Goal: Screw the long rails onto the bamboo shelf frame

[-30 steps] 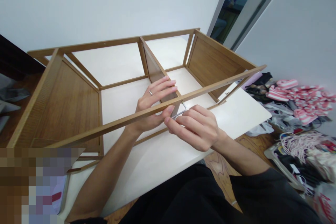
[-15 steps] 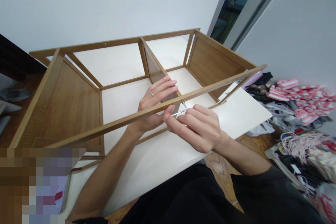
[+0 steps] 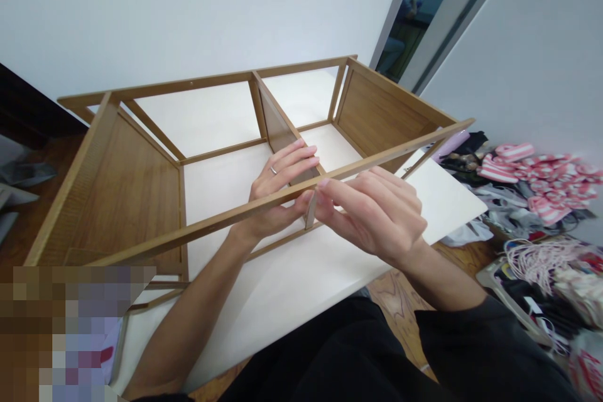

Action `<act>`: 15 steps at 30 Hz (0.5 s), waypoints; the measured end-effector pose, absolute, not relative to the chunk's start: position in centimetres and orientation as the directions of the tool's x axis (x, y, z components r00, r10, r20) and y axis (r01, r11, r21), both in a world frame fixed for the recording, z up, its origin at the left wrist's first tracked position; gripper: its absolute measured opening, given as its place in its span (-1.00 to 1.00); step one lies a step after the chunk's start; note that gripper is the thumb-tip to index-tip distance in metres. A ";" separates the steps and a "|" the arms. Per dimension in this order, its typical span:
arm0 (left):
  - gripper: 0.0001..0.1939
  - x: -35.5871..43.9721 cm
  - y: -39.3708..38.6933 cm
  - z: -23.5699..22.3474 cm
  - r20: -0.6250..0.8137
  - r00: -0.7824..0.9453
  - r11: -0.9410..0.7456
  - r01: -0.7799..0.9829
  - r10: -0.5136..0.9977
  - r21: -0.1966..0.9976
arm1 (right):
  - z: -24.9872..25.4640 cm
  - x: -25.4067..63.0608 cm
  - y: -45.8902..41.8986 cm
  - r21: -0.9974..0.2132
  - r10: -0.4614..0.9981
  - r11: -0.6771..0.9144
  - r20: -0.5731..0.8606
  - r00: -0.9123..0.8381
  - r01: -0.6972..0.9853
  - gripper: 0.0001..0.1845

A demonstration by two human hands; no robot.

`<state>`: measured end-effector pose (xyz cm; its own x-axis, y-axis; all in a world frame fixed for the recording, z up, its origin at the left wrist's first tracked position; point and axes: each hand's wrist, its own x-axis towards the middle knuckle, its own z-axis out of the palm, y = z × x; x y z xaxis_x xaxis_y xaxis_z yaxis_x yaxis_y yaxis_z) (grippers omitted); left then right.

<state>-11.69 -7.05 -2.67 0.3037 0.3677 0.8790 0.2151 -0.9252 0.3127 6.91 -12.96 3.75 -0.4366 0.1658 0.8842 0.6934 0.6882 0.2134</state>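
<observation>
Frame [image 3: 264,201]: wooden, on the table, its near rail [image 3: 198,225] running between the two hands' fingers and the body.
Left hand [image 3: 277,185]: clamped at the joint, fingers over the divider [image 3: 276,114], thumb below the rail.
Right hand [image 3: 377,210]: fingertips together against the rail beside the divider; cannot tell whether they pinch anything.
Bin [image 3: 495,299]: on the right, pale cords [image 3: 534,260] and dark items inside.
Table [image 3: 282,301]: white, set against a pale wall [image 3: 188,6].
Floor [image 3: 396,295]: wood-patterned; striped cloth [image 3: 556,169] heaped nearby.
</observation>
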 end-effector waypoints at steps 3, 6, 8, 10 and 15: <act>-0.61 -11.8 -7.0 -2.7 0.877 0.311 -0.924 0.237 0.366 0.301 | 3.6 7.2 -12.9 0.164 0.187 0.691 0.900 -0.393 0.704 -0.73; -0.61 -11.7 -7.0 -2.5 0.875 0.315 -0.922 0.246 0.367 0.298 | 3.7 7.4 -12.8 0.130 0.219 0.679 0.904 -0.368 0.722 -0.74; -0.61 -11.7 -7.1 -2.4 0.874 0.316 -0.921 0.249 0.368 0.298 | 3.8 7.5 -12.8 0.125 0.220 0.665 0.909 -0.353 0.737 -0.74; -0.62 -11.7 -7.1 -2.4 0.873 0.318 -0.921 0.246 0.370 0.302 | 3.9 7.7 -12.7 0.123 0.213 0.648 0.918 -0.334 0.752 -0.73; -0.63 -11.6 -7.1 -2.5 0.869 0.314 -0.918 0.237 0.382 0.317 | 3.7 8.8 -12.6 0.127 0.203 0.638 0.924 -0.325 0.759 -0.77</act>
